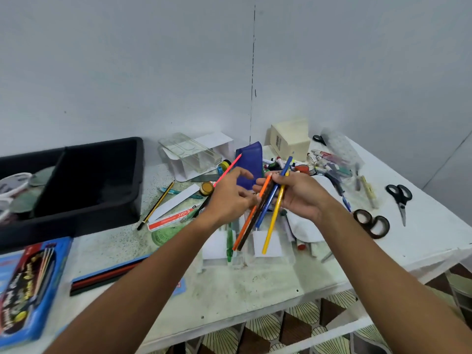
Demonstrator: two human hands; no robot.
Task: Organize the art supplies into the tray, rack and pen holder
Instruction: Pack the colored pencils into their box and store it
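My right hand (298, 195) grips a bundle of coloured pencils (258, 215) above the table's middle: orange, brown, blue and yellow, tips pointing down toward me. My left hand (229, 198) holds a pink pencil (228, 169) that angles up and away, its fingertips close to the bundle. A blue pen holder (250, 159) stands just behind both hands. The black tray (89, 180) sits at the left with a white palette (15, 185) in its left compartment. A clear rack (189, 152) lies tipped over behind, near the wall.
Markers (329, 162) pile up at the back right beside a cream box (291, 139). Black scissors (399, 200) and tape rolls (373, 223) lie at right. A pencil box (28, 290), stacked pencils (107, 274), a ruler (171, 218) and a striped pencil (155, 205) lie at left.
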